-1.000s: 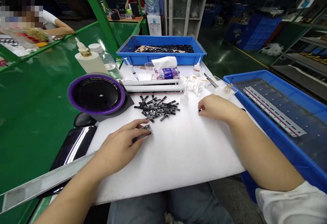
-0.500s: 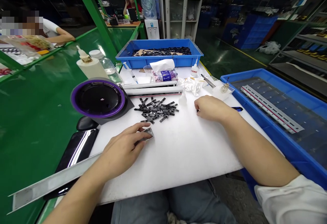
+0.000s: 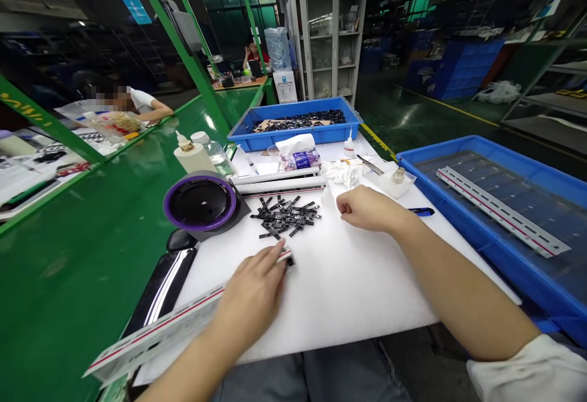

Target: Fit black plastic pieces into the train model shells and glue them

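Note:
My left hand [image 3: 254, 289] is closed over the right end of a long white strip [image 3: 160, 328] with a red stripe and window-like cut-outs. The strip slants down to the left, past the table's edge. Part of it is hidden under my hand and forearm. My right hand [image 3: 367, 208] rests on the white tabletop with its fingers curled in; whatever they hold is hidden. Between and beyond both hands lies a heap of small black clip-like parts [image 3: 293, 215]. A small translucent bottle [image 3: 326, 197] stands just left of my right hand.
Behind the heap lie similar strips [image 3: 279, 188], a tissue pack [image 3: 300, 158] and crumpled tissue [image 3: 343, 172]. A purple-rimmed round device [image 3: 200, 201] stands left. A blue knife [image 3: 422, 211] lies right, near a blue bin [image 3: 458, 145]. Another blue bin [image 3: 293, 136] stands behind. A person sits far left.
The strip has turned over, so its red-striped outer side shows, and my left hand has moved right with it. My right hand has shifted slightly left. The head view has tilted up.

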The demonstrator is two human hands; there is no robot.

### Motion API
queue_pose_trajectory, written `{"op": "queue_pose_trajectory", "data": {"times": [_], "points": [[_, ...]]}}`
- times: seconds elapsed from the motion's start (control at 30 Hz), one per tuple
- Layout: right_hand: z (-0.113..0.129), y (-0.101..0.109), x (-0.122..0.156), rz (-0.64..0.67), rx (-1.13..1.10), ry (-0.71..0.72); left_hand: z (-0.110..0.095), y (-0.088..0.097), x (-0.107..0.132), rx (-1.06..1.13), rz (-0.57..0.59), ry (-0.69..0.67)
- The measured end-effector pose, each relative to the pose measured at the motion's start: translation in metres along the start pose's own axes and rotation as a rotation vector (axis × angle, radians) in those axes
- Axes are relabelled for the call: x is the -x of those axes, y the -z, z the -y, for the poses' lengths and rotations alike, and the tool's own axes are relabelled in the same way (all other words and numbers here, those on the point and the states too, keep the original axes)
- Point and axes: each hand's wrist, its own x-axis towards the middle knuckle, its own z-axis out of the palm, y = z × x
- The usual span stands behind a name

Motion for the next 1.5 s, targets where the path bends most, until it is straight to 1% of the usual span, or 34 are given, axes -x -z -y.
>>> {"op": "queue_pose_trajectory", "data": {"times": [0.1, 0.17, 0.23, 0.27, 0.3, 0.33, 0.37, 0.4, 0.43, 0.53, 0.57, 0.6, 0.63, 0.7, 0.73, 0.77, 0.8, 0.87, 0.93, 1.0, 1.1, 1.17, 1.23, 1.3, 1.33, 1.4, 1.43, 1.47, 1.5], "points": [[-0.003, 0.001, 0.0, -0.204, -0.099, 0.129, -0.055, -0.003, -0.032, -0.077, 0.042, -0.057], [-0.008, 0.001, -0.001, -0.291, -0.132, 0.167, -0.089, -0.006, -0.057, -0.074, 0.038, -0.094], [-0.013, 0.0, -0.003, -0.33, -0.196, 0.153, -0.111, -0.006, -0.072, -0.062, 0.026, -0.116], [-0.015, 0.0, -0.005, -0.337, -0.241, 0.142, -0.116, -0.005, -0.073, -0.063, 0.011, -0.131], [-0.017, 0.0, -0.005, -0.342, -0.284, 0.132, -0.116, -0.001, -0.069, -0.06, -0.003, -0.158], [-0.019, 0.0, -0.006, -0.35, -0.317, 0.126, -0.111, 0.003, -0.059, -0.054, -0.023, -0.193], [-0.02, 0.0, -0.006, -0.362, -0.344, 0.125, -0.102, 0.009, -0.045, -0.038, -0.036, -0.249], [-0.02, 0.001, -0.006, -0.378, -0.36, 0.132, -0.089, 0.015, -0.026, -0.014, -0.056, -0.276], [-0.02, 0.001, -0.005, -0.401, -0.368, 0.147, -0.073, 0.021, -0.005, 0.011, -0.108, -0.269], [-0.011, 0.004, 0.0, -0.451, -0.412, 0.211, -0.02, 0.032, 0.064, 0.013, -0.226, -0.14], [-0.004, 0.004, 0.002, -0.433, -0.469, 0.225, -0.003, 0.032, 0.084, -0.009, -0.257, -0.059], [0.005, 0.004, 0.005, -0.388, -0.553, 0.233, 0.01, 0.03, 0.1, -0.015, -0.248, 0.009], [0.018, 0.004, 0.008, -0.321, -0.653, 0.238, 0.021, 0.027, 0.113, -0.014, -0.218, 0.022], [0.05, -0.001, 0.014, -0.157, -0.803, 0.288, 0.033, 0.019, 0.127, 0.009, -0.155, 0.027], [0.069, -0.006, 0.017, -0.097, -0.807, 0.349, 0.035, 0.014, 0.128, 0.034, -0.141, 0.034], [0.088, -0.013, 0.021, -0.073, -0.748, 0.434, 0.036, 0.011, 0.126, 0.067, -0.14, 0.054], [0.107, -0.021, 0.024, -0.09, -0.639, 0.527, 0.035, 0.007, 0.122, 0.108, -0.151, 0.083], [0.137, -0.042, 0.029, -0.225, -0.373, 0.667, 0.033, 0.0, 0.11, 0.211, -0.156, 0.135], [0.156, -0.066, 0.031, -0.359, -0.188, 0.712, 0.032, -0.005, 0.098, 0.319, -0.166, 0.169], [0.165, -0.087, 0.029, -0.405, -0.09, 0.718, 0.031, -0.01, 0.09, 0.437, -0.172, 0.241], [0.167, -0.111, 0.024, -0.412, 0.015, 0.702, 0.029, -0.012, 0.087, 0.601, -0.149, 0.35], [0.167, -0.123, 0.021, -0.418, 0.057, 0.668, 0.029, -0.013, 0.089, 0.654, -0.134, 0.355], [0.17, -0.129, 0.021, -0.402, 0.062, 0.63, 0.028, -0.014, 0.091, 0.648, -0.145, 0.324], [0.172, -0.126, 0.024, -0.361, 0.028, 0.626, 0.028, -0.015, 0.092, 0.622, -0.186, 0.288], [0.172, -0.121, 0.025, -0.347, -0.011, 0.638, 0.027, -0.016, 0.092, 0.607, -0.216, 0.27], [0.168, -0.1, 0.027, -0.361, -0.123, 0.671, 0.027, -0.016, 0.092, 0.555, -0.28, 0.231], [0.163, -0.085, 0.026, -0.401, -0.185, 0.677, 0.026, -0.016, 0.091, 0.513, -0.294, 0.206], [0.157, -0.068, 0.024, -0.471, -0.239, 0.667, 0.027, -0.014, 0.091, 0.458, -0.288, 0.179], [0.148, -0.051, 0.021, -0.575, -0.283, 0.642, 0.027, -0.012, 0.091, 0.391, -0.271, 0.15]]}}
